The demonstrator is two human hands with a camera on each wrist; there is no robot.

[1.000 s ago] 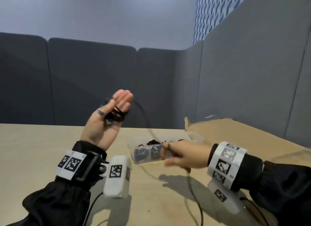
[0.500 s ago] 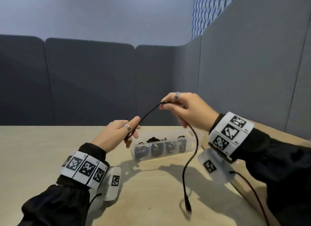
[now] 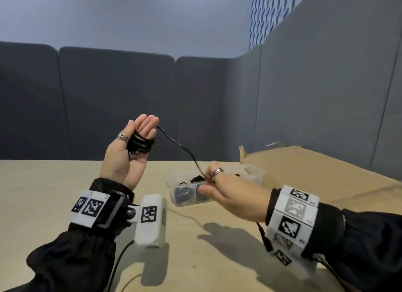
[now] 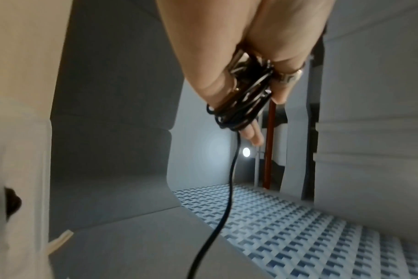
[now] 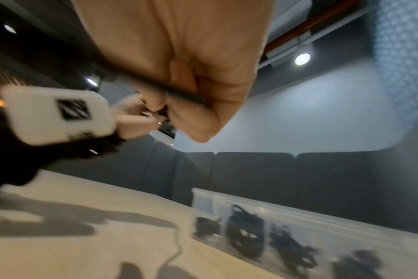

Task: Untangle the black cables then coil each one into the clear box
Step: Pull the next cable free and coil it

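Note:
My left hand [image 3: 139,133] is raised with its palm towards me and its fingers straight. A black cable [image 3: 142,143] is wound in several loops round those fingers, and the ringed thumb pins the coil; the left wrist view shows the coil [image 4: 241,105] the same way. From the coil the cable runs down to my right hand [image 3: 210,180], which pinches it just above the clear box [image 3: 254,172]. In the right wrist view the cable [image 5: 186,96] crosses the curled fingers. A black plug end [image 3: 266,241] hangs below the right wrist. The box holds several coiled black cables.
The box stands on a light wooden table [image 3: 43,193] ringed by grey partition panels [image 3: 119,106]. A flattened cardboard sheet [image 3: 304,172] lies at the right behind the box. White marker-tagged camera units hang under both wrists.
My left hand has turned palm up and risen while my right hand dropped from above to beside the box. The hanging tail of the cable is shorter.

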